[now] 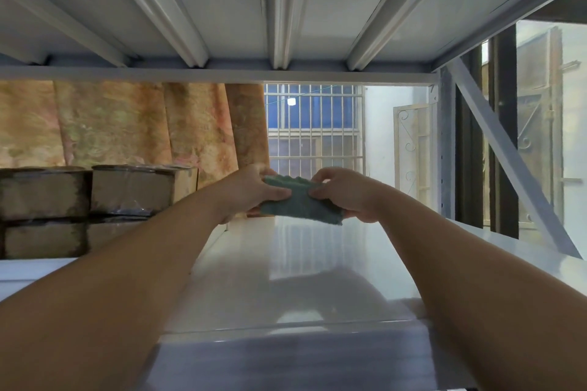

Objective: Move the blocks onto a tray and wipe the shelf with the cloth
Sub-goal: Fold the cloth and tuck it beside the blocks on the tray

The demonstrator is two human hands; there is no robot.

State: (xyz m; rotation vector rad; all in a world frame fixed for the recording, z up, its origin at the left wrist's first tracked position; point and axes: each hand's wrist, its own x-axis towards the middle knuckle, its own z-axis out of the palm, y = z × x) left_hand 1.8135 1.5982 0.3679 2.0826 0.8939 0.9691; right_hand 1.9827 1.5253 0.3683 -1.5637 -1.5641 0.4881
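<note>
A folded green cloth (300,201) is held between both hands, just above the far part of the white shelf (295,263). My left hand (251,192) grips its left end, thumb on top. My right hand (344,192) pinches its right end. Both arms reach deep into the shelf bay. The shelf surface is glossy and bare in front of the cloth. No blocks and no tray are in view.
Stacked brown cardboard boxes (85,209) wrapped in film stand on the left. The underside of the upper shelf (286,9) hangs low overhead. A diagonal metal brace (508,155) crosses the right side. A curtain (143,127) and a barred window (314,127) lie behind.
</note>
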